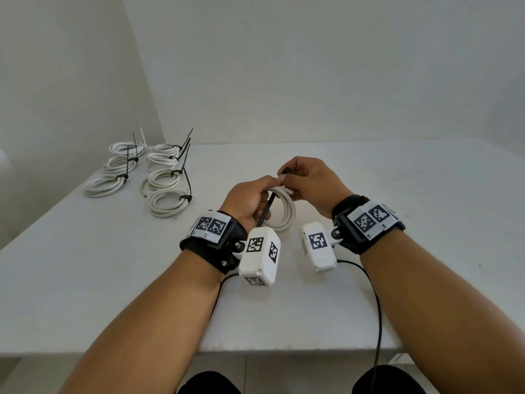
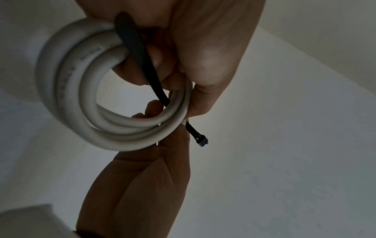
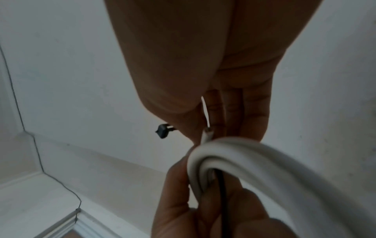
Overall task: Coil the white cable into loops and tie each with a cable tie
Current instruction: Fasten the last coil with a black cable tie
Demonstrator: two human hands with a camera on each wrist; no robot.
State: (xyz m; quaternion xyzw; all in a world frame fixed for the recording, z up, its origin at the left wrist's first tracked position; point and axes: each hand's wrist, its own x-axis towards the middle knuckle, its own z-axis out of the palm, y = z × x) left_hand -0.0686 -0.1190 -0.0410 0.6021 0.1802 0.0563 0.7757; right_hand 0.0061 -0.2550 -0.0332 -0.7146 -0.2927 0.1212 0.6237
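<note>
A white cable coil (image 1: 285, 213) is held up over the middle of the white table (image 1: 397, 251). My left hand (image 1: 255, 194) grips its left side, fingers curled through the loops (image 2: 67, 90), and also holds the strap of a black cable tie (image 1: 265, 210) that crosses the coil (image 2: 140, 53). My right hand (image 1: 295, 177) pinches the tie near its head (image 1: 285, 169) at the top of the coil. The tie head (image 2: 202, 142) sticks out free beyond the fingers (image 3: 161, 131). A cut cable end (image 3: 207, 134) shows beside the right fingers.
Several white cable coils (image 1: 167, 177) tied with black ties lie in two rows at the table's back left, near the wall corner. Black camera leads (image 1: 376, 308) trail from both wrists over the table's front edge.
</note>
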